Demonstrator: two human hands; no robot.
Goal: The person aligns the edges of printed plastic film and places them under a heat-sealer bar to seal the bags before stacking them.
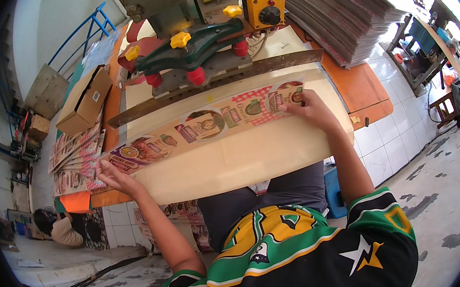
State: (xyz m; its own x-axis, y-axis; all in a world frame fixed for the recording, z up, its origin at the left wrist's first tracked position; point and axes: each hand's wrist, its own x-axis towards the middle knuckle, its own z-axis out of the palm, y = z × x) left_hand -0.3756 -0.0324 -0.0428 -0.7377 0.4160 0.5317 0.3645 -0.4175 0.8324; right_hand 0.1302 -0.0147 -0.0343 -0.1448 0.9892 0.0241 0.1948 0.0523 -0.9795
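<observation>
A long printed strip [206,125], glossy and covered in food pictures and red checks, stretches across a cream-coloured sheet [231,160] on the worktable. My left hand [116,176] pinches its left end, palm turned partly up. At the other end, my right hand [311,111] grips the strip with the thumb on top and the other fingers mostly hidden. Along the strip's far side runs a long metal bar [283,63]. Above that bar sits a dark green machine clamp [199,49] with yellow knobs and red feet.
A cardboard box [84,99] and several stacked printed strips [77,164] lie to the left. Behind the table's right side rises a tall stack of sheets [339,14]. An orange control box [264,7] stands by the machine. Another person [66,228] is low at the left.
</observation>
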